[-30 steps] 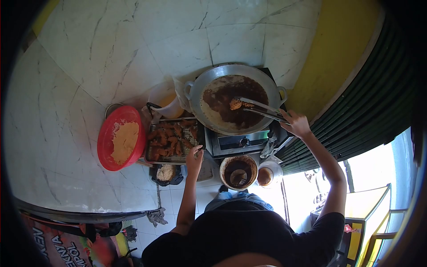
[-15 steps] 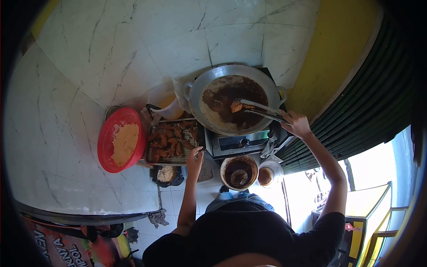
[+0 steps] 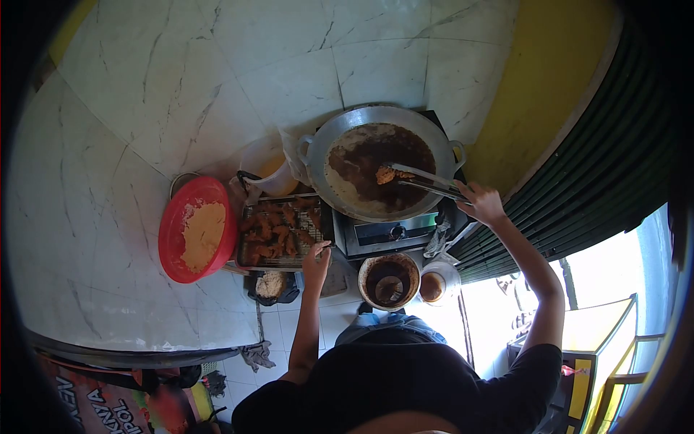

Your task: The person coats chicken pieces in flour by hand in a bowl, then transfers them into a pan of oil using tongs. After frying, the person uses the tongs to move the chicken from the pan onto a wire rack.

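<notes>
The right hand (image 3: 483,202) is closed round the handles of a pair of long metal tongs (image 3: 428,181); the tongs' tips are pinched on a golden-brown fried piece (image 3: 385,174), held just above the dark oil at the middle of a wide round metal wok (image 3: 340,130); the wok sits on a black tabletop stove (image 3: 394,231) at the far right of the white marble-patterned counter (image 3: 130,108). The left hand (image 3: 316,262) rests its fingertips on the near right corner of a rectangular metal tray (image 3: 247,260) filled with browned fried pieces (image 3: 278,228); whether it clasps the rim cannot be told. Left of the tray stands a red plastic bowl (image 3: 173,231) of pale yellow flour; near the stove are a brown round pot (image 3: 388,278) and a small white cup (image 3: 431,286).
</notes>
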A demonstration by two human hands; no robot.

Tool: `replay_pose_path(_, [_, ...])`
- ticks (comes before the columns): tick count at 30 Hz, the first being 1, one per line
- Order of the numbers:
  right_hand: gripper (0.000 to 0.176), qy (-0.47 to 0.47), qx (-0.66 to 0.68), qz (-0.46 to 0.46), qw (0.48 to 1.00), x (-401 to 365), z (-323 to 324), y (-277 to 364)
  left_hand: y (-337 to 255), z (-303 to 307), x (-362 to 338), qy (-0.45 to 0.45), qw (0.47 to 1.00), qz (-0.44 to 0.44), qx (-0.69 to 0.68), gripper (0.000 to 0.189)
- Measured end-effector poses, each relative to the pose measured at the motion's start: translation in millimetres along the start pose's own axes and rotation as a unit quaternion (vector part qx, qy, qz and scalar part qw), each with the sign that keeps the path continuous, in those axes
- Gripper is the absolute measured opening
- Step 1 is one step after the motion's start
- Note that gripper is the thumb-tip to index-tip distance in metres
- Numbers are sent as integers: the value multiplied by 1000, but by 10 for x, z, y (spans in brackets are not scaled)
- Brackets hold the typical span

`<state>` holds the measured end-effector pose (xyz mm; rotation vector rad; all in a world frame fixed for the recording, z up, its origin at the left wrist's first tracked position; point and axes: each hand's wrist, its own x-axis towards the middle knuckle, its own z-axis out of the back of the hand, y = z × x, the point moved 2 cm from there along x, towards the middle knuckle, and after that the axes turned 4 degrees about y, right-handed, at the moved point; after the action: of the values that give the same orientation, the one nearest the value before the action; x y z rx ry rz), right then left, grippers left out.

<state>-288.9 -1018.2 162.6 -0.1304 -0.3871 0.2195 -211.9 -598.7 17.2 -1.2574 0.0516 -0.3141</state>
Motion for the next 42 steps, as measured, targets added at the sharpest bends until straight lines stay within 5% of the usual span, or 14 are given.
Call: replay_pose_path(42, [53, -39, 7, -2, 999, 5, -38, 60, 48, 8, 15, -5, 1000, -10, -17, 17])
